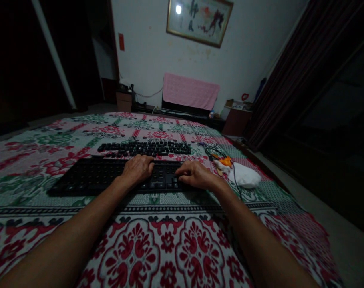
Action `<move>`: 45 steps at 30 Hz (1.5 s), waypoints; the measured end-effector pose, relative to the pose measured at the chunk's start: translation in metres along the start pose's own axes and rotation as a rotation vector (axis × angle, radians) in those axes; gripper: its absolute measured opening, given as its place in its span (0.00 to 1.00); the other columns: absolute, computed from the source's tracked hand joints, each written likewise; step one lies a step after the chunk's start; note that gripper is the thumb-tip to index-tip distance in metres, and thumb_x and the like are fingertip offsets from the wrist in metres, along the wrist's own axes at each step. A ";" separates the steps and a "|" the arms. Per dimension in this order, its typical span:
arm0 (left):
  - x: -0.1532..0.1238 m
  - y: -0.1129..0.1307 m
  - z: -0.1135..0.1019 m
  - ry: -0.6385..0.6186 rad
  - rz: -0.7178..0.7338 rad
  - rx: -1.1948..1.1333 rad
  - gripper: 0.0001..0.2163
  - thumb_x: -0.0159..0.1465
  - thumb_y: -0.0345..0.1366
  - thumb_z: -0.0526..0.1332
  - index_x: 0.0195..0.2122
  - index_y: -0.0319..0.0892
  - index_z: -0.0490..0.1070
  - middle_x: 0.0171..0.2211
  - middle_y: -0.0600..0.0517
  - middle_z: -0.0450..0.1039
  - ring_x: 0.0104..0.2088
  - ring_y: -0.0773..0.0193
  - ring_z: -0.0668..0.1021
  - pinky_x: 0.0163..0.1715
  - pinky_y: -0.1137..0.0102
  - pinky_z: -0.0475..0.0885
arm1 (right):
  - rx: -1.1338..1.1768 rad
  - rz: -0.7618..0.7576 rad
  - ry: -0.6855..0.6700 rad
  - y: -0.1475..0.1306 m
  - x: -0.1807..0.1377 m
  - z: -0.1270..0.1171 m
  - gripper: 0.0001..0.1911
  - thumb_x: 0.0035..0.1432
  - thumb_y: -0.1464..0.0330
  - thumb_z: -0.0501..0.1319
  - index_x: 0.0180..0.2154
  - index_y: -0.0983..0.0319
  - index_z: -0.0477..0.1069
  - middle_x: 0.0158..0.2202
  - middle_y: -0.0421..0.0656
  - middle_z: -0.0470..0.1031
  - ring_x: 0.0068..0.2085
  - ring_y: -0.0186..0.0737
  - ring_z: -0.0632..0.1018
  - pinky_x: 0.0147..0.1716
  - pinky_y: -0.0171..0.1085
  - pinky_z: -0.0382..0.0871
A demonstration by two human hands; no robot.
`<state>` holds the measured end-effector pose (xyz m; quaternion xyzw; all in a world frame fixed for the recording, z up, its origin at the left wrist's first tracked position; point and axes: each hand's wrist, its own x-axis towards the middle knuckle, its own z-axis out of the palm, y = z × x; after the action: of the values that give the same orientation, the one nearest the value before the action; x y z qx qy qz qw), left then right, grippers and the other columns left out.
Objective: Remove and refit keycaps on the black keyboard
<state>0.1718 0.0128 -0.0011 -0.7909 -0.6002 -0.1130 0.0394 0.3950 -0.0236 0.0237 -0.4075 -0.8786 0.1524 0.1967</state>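
Note:
A black keyboard (91,176) lies across the patterned bed cover, with most of its key positions bare of caps. Several keycaps (157,185) sit in place along its near edge and by the arrow-key area. My left hand (138,168) rests over the middle of the keyboard, fingers bent towards its far edge, gripping it. Over the right-hand part, my right hand (195,174) has thumb and forefinger drawn together close to the surface; anything between them is too small to make out. Just beyond the keyboard, loose black keycaps (145,148) are laid out in rows.
Right of the keyboard lie a white bag (244,176), an orange item (226,161) and a dark cable (234,174). The patterned cover (166,240) spreads over the bed. Past its far end stand a pink cloth-draped screen (190,91) and low furniture (237,120).

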 end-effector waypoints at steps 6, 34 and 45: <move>0.000 0.000 0.000 -0.003 -0.011 0.016 0.18 0.60 0.42 0.45 0.47 0.48 0.68 0.41 0.48 0.73 0.43 0.57 0.72 0.39 0.66 0.67 | -0.079 -0.075 0.019 0.003 0.002 0.009 0.08 0.49 0.71 0.59 0.33 0.60 0.76 0.29 0.41 0.72 0.31 0.32 0.70 0.31 0.30 0.60; 0.002 -0.001 0.002 0.016 0.011 0.048 0.19 0.60 0.43 0.45 0.47 0.48 0.68 0.41 0.50 0.73 0.42 0.58 0.73 0.39 0.67 0.67 | -0.167 0.044 -0.048 -0.013 0.003 0.004 0.10 0.50 0.67 0.58 0.34 0.61 0.75 0.31 0.41 0.74 0.32 0.33 0.72 0.31 0.30 0.60; 0.001 0.000 0.000 -0.007 -0.009 0.034 0.18 0.60 0.42 0.46 0.47 0.49 0.68 0.42 0.50 0.73 0.43 0.59 0.72 0.40 0.67 0.67 | -0.362 0.422 -0.063 -0.042 0.014 0.016 0.11 0.47 0.67 0.57 0.31 0.60 0.75 0.30 0.45 0.76 0.30 0.37 0.74 0.27 0.31 0.61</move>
<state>0.1721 0.0141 -0.0009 -0.7877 -0.6058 -0.1003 0.0503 0.3517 -0.0408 0.0312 -0.6049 -0.7930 0.0431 0.0570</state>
